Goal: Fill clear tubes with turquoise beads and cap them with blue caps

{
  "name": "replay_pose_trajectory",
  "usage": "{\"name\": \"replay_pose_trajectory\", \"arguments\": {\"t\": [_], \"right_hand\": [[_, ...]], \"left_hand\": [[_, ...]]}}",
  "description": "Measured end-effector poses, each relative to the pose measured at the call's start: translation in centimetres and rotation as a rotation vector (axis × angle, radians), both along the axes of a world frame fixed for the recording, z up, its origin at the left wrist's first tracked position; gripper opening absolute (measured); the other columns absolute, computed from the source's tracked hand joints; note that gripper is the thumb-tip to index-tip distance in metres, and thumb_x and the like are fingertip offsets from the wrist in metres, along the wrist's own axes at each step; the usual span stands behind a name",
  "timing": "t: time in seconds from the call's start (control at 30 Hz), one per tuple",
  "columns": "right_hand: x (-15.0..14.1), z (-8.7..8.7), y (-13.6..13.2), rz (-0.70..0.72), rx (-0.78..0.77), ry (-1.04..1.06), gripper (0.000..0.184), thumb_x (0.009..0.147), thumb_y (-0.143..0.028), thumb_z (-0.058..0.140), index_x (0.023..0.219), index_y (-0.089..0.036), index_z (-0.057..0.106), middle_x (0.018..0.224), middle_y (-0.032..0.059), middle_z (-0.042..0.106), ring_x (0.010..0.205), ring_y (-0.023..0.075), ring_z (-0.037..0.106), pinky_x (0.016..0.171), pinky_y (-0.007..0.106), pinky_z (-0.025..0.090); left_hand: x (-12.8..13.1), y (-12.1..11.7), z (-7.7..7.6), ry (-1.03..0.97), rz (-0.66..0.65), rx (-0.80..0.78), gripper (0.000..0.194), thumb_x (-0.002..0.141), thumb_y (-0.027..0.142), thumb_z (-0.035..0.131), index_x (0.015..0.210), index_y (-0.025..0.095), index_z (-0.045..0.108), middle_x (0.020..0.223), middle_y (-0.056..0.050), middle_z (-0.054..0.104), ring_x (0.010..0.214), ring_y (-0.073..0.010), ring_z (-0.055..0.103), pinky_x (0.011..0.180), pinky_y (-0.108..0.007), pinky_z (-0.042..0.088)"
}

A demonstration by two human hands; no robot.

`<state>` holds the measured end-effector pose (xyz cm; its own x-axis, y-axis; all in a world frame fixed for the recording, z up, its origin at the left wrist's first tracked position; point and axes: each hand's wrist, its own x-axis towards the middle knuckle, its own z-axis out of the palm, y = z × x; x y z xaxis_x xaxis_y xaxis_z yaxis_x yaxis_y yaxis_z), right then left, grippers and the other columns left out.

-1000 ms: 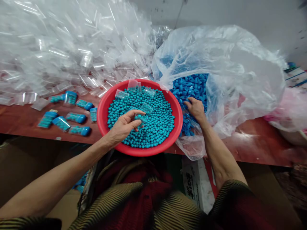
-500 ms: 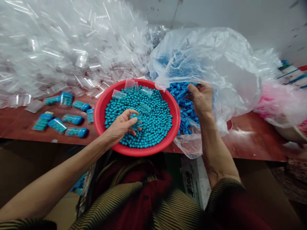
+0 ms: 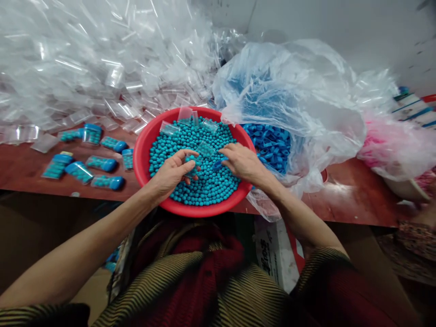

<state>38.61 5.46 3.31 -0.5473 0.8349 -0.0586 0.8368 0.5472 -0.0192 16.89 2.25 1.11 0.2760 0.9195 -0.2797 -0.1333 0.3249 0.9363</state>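
My left hand (image 3: 170,176) is closed around a small clear container (image 3: 192,165) with blue balls in it, over the red basin (image 3: 141,156). Small blue balls (image 3: 206,196) fill much of that basin. From the right, my right hand (image 3: 243,160) reaches over the basin, its fingertips pinching a blue plastic cap (image 3: 217,165). A narrow gap separates the cap from the container. Several empty clear containers, one of them a clear container (image 3: 169,128) near the back rim, lie on the balls.
A big heap of clear containers (image 3: 112,72) covers the back left. Several filled, blue-capped containers (image 3: 102,163) lie left of the basin. Blue caps (image 3: 272,144) spill from a plastic bag (image 3: 306,86) on the right. Farther right is a pink-filled bag (image 3: 391,141). The tabletop (image 3: 354,195) is reddish.
My right hand has moved left from the blue caps to above the basin, bringing a blue cap. My left hand stays over the balls with the container.
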Motion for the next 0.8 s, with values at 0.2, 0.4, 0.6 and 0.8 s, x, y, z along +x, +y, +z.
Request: {"name": "replay_pose_trajectory", "arguments": {"t": [0.2,0.4,0.6,0.8], "right_hand": [[-0.7,-2.3,0.2,-0.022,-0.014,-0.114,0.016,0.088,-0.023,0.051,0.097,-0.013,0.059,0.102,0.0136,0.061,0.096,0.0272,0.053,0.076,0.035,0.04],[-1.6,-1.9,-0.6,-0.031,-0.025,0.306,0.029,0.087,-0.017,0.043,0.116,-0.014,0.05,0.099,0.01,0.064,0.086,0.0223,0.06,0.072,0.032,0.045],[-3.1,-2.5,-2.5,0.107,-0.067,0.704,0.032,0.088,-0.018,0.042,0.117,-0.019,0.054,0.105,0.0096,0.064,0.097,0.0213,0.059,0.086,0.038,0.047],[-3.3,-2.8,-2.6,-0.115,-0.493,1.195,0.025,0.086,-0.028,0.049,0.11,-0.023,0.057,0.087,0.0001,0.064,0.066,0.0121,0.061,0.056,0.025,0.05]], "left_hand": [[0.4,-0.2,0.0,0.109,-0.085,0.02,0.034,0.073,0.034,0.065,0.099,0.017,0.051,0.076,0.0,0.063,0.055,-0.01,0.06,0.043,-0.017,0.041],[0.5,-0.3,-0.1,0.128,-0.111,0.033,0.029,0.074,0.031,0.062,0.096,0.018,0.048,0.07,0.002,0.062,0.048,-0.0098,0.057,0.039,-0.018,0.038],[0.5,-0.4,-0.4,0.056,-0.073,0.047,0.034,0.073,0.03,0.064,0.099,0.02,0.046,0.066,0.005,0.057,0.044,-0.0091,0.054,0.037,-0.019,0.041],[0.4,-0.5,-0.3,-0.025,-0.119,0.028,0.045,0.071,0.035,0.067,0.107,0.02,0.044,0.082,0.002,0.058,0.053,-0.012,0.06,0.037,-0.021,0.047]]}}
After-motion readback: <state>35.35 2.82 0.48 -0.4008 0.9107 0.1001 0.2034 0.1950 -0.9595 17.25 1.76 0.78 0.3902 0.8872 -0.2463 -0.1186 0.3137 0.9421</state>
